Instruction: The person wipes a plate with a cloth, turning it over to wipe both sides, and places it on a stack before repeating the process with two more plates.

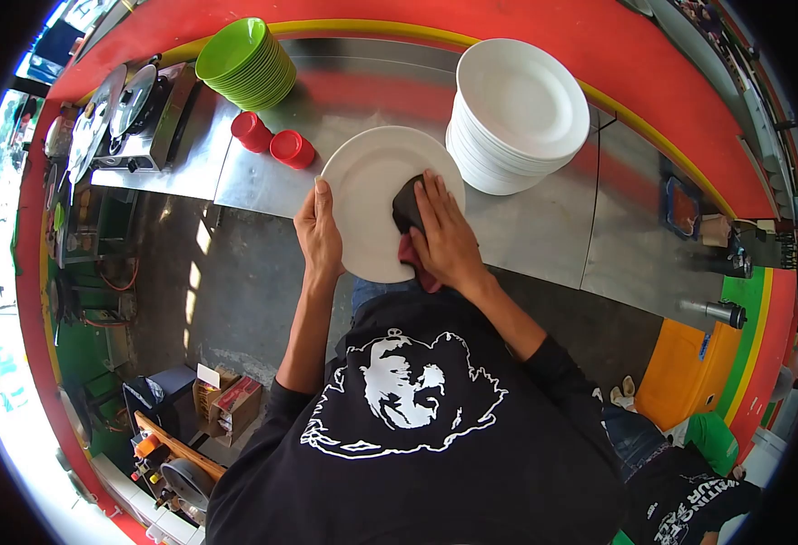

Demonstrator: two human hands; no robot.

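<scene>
White round plate (pixel 367 195), glossy ceramic w/ shallow rim, is held tilted over the front edge of the steel desk (pixel 544 227). Left hand (pixel 319 234) is clamped on the plate's left rim, thumb laid flat along the edge, fingers hidden behind. Right hand (pixel 444 238) is pressed flat, fingers spread narrowly, on a crumpled cloth (pixel 408 211); the cloth is dark on top, reddish at the lower fold, soft and bunched, and is held against the plate's right inner face. Both forearms are bare below pushed-up black sleeves.

Desk surface is brushed sheet metal, reflective, w/ visible panel seams. A tall stack of white plates (pixel 519 113), same round form, is stood just beside the held plate, to its right and farther back. A stack of lime-green bowls (pixel 246 64), smooth plastic-looking, is set at the far left of the desk. Two small red cups (pixel 272 141), cylindrical, are placed upside down, side by side betw. the green stack and the held plate. A metal cooker w/ round lids (pixel 135 113) is seen at far left.
</scene>
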